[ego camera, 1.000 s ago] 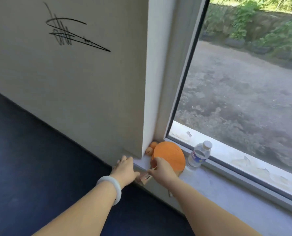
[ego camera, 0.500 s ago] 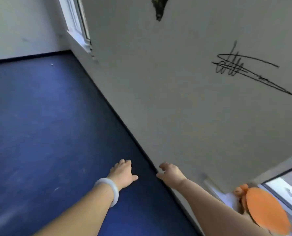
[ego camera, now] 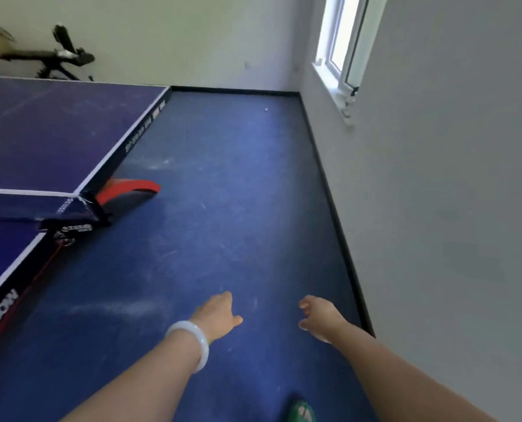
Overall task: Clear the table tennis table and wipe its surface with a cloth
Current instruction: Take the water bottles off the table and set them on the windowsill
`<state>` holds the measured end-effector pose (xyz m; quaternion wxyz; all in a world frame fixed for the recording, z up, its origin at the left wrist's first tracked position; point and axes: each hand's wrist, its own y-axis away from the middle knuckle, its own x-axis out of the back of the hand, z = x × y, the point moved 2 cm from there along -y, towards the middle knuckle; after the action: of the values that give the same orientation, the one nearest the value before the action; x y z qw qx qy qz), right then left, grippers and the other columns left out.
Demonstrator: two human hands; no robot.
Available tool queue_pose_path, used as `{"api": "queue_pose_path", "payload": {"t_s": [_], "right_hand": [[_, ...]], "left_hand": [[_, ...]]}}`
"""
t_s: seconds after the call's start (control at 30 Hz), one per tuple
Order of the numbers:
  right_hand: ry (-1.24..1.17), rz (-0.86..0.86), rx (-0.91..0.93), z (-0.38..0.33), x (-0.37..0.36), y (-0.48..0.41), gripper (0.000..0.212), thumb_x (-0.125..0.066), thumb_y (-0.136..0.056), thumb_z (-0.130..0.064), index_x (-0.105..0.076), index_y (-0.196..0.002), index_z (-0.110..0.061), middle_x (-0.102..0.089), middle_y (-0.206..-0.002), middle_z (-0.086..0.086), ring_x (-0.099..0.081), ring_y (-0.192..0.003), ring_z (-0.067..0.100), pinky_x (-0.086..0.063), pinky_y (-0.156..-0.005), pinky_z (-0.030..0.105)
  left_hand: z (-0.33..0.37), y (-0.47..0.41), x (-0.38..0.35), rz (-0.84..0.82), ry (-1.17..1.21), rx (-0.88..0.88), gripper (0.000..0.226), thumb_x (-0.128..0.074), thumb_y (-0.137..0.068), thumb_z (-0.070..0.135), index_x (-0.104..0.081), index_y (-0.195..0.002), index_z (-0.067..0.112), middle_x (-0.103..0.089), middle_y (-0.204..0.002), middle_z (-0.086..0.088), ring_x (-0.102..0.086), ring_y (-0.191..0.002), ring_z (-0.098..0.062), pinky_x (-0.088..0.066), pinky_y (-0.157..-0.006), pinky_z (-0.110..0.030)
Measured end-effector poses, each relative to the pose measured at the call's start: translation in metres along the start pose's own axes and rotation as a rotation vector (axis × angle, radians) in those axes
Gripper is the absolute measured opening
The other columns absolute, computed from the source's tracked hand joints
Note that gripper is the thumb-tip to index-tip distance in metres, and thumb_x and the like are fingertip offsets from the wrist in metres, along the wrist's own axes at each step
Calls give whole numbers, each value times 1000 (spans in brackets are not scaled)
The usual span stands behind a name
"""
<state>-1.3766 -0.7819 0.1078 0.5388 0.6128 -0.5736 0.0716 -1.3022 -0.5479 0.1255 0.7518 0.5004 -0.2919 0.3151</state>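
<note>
The blue table tennis table (ego camera: 49,138) stretches along the left, its net (ego camera: 25,205) clamped at the near edge. Nothing lies on the part of its top that I can see. My left hand (ego camera: 218,313), with a white bangle on the wrist, hovers over the blue floor with loosely curled fingers and holds nothing. My right hand (ego camera: 317,316) hangs beside it near the wall, fingers relaxed and empty. Both hands are well to the right of the table. No cloth is in view.
A white wall (ego camera: 451,193) with a black skirting runs along the right, with a window (ego camera: 342,41) further back. A small white ball (ego camera: 266,109) lies on the floor far ahead. A red table base (ego camera: 131,190) sticks out under the net. A green shoe tip (ego camera: 299,411) shows below.
The view has swung left, away from the window sill with the orange paddle and bottle, to the floor and the table. Both hands left the sill and now hang empty.
</note>
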Motion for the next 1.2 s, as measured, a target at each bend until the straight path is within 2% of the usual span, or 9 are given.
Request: {"api": "queue_pose_path", "payload": {"t_s": [0.07, 0.13, 0.33, 0.47, 0.57, 0.63, 0.73, 0.93, 1.2], "right_hand": [[78, -15, 59, -31, 11, -35, 41, -60, -94, -13, -50, -134, -11, -55, -133, 9, -60, -109, 23, -50, -86, 30], [120, -23, 109, -63, 27, -73, 40, -58, -95, -14, -50, -134, -9, -55, -132, 10, -59, -101, 23, -49, -81, 29], [209, -21, 259, -156, 96, -177, 30, -53, -95, -14, -60, -120, 1, -65, -118, 18, -63, -103, 31, -51, -81, 35], [290, -60, 365, -208, 126, -229, 21, -51, -95, -21, -60, -96, -2, -65, -97, 15, -64, -105, 34, -47, -75, 30], [306, -81, 414, -239, 138, -258, 33, -51, -97, -22, -62, -117, 2, -68, -112, 19, -65, -102, 34, -50, -86, 34], [305, -76, 430, -259, 147, -277, 35, -51, -96, -20, -61, -122, 1, -67, -117, 18, -63, -108, 33, -49, -89, 35], [308, -63, 450, -286, 159, -309, 35, -54, -96, -20, -63, -122, 1, -65, -123, 18, -60, -115, 32, -47, -93, 33], [298, -64, 431, -325, 193, -387, 38, -55, -96, -21, -61, -124, 4, -63, -126, 21, -59, -117, 33, -49, -95, 38], [286, -21, 346, -408, 282, -530, 45, -61, -97, -29, -58, -130, 0, -62, -130, 15, -56, -122, 29, -44, -97, 33]], "left_hand": [[-13, -21, 21, 39, 26, 56, 43, -55, -97, 39, -47, -128, 10, -51, -131, -5, -55, -112, -23, -47, -97, -37], [-22, -46, 48, 100, 41, 109, 43, -56, -97, 39, -48, -128, 10, -52, -131, -6, -55, -110, -23, -46, -96, -36], [-33, -115, 132, 236, 121, 266, 47, -58, -96, 42, -49, -128, 10, -52, -135, -11, -51, -125, -30, -43, -103, -42], [-37, -146, 173, 304, 165, 328, 49, -58, -95, 41, -49, -130, 8, -51, -136, -12, -49, -126, -31, -42, -103, -41], [-43, -165, 194, 324, 175, 359, 48, -57, -96, 42, -48, -129, 8, -51, -135, -11, -50, -125, -30, -43, -102, -41], [-47, -181, 209, 336, 184, 372, 47, -57, -96, 42, -49, -128, 9, -52, -134, -11, -50, -123, -30, -43, -102, -42], [-54, -209, 230, 346, 191, 377, 47, -57, -95, 42, -50, -127, 9, -52, -132, -10, -52, -121, -30, -43, -101, -42], [-60, -297, 280, 303, 213, 352, 45, -58, -94, 42, -51, -125, 9, -53, -130, -8, -53, -117, -27, -45, -100, -42], [-56, -466, 410, 279, 204, 224, 47, -58, -95, 40, -49, -129, 9, -50, -133, -8, -50, -121, -26, -43, -102, -39]]}}
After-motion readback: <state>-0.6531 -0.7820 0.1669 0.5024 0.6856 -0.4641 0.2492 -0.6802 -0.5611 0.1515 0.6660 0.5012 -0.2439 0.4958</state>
